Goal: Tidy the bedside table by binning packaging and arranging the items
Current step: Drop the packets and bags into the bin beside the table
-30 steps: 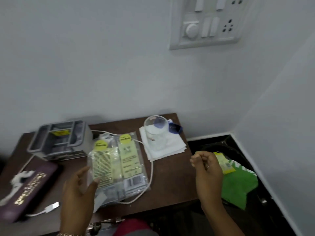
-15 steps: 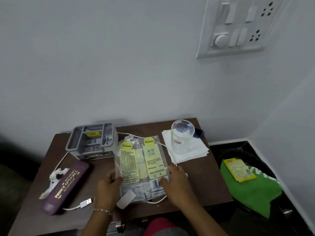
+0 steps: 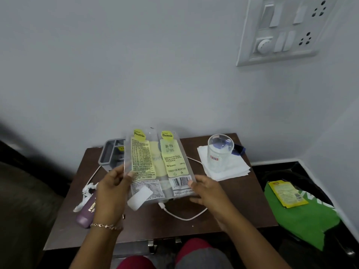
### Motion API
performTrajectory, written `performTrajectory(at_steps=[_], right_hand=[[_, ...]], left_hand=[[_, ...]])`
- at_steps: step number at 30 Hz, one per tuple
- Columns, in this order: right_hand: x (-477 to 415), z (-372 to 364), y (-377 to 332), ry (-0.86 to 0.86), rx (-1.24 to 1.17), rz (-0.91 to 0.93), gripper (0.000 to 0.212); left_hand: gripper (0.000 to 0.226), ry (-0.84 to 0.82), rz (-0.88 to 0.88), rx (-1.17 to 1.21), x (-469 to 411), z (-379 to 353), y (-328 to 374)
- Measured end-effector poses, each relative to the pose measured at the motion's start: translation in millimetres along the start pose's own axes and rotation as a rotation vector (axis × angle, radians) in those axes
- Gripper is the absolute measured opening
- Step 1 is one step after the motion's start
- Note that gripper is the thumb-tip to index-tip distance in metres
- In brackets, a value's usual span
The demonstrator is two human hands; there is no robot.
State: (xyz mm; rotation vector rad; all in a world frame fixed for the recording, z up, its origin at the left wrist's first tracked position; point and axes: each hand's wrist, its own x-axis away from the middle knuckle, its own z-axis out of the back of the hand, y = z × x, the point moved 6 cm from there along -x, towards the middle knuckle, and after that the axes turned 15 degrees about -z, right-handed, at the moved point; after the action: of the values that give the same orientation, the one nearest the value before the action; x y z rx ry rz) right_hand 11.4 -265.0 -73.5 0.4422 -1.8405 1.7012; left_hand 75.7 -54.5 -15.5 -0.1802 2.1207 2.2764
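head | 1 packet point(image 3: 157, 164) | left hand point(image 3: 111, 188) grip pinching it | right hand point(image 3: 206, 189) likewise | 1 glass point(image 3: 219, 152)

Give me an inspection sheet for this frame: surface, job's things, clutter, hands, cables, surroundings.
Surface: dark brown bedside table, crowded.
Job's things: clear Premia packet, lifted off the table and held upright; grey organiser at the back left; purple glasses case near the left edge; empty glass standing on a stack of white napkins.
Clutter: crumpled white scrap beside the case; blue object behind the glass, unclear.
Hands: left hand and right hand each grip a lower edge of the packet.
Cables: white cable looping across the table under the packet.
Surroundings: switch panel on the wall; green bag with a yellow sachet on it, right of the table.
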Motion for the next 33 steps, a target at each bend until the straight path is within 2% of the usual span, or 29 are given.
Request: performTrajectory(at_steps=[3, 7, 11, 14, 18, 22, 25, 29, 33], right_hand=[[25, 5, -23, -0.056, -0.136, 0.098, 0.019], [59, 39, -48, 0.005, -0.196, 0.243, 0.02], [89, 95, -54, 0.178, -0.144, 0.365, 0.017], [107, 153, -41, 0.331, -0.171, 0.385, 0.017], [126, 236, 3, 0.551, -0.28, 0.33, 0.017], [130, 294, 58, 0.729, -0.319, 0.26, 0.018], [111, 321, 102, 0.82, -0.371, 0.201, 0.018], [64, 342, 162, 0.819, -0.453, -0.008, 0.017], [29, 353, 206, 0.897, -0.287, -0.247, 0.038]], left_hand=[[0.025, 0.063, -0.049, 0.09, 10, 3, 21], [0.023, 0.069, -0.178, 0.178, 27, -21, 53], [0.023, -0.033, -0.255, 0.226, 40, -73, 73], [0.028, -0.147, -0.279, 0.253, 59, -129, 76], [0.041, -0.359, -0.19, 0.271, 98, -210, 52], [0.043, -0.539, -0.205, 0.201, 127, -282, 21], [0.043, -0.609, -0.163, 0.105, 138, -324, -12], [0.063, -0.668, -0.078, -0.045, 150, -352, -54], [0.066, -0.651, -0.008, -0.121, 157, -341, -83]])
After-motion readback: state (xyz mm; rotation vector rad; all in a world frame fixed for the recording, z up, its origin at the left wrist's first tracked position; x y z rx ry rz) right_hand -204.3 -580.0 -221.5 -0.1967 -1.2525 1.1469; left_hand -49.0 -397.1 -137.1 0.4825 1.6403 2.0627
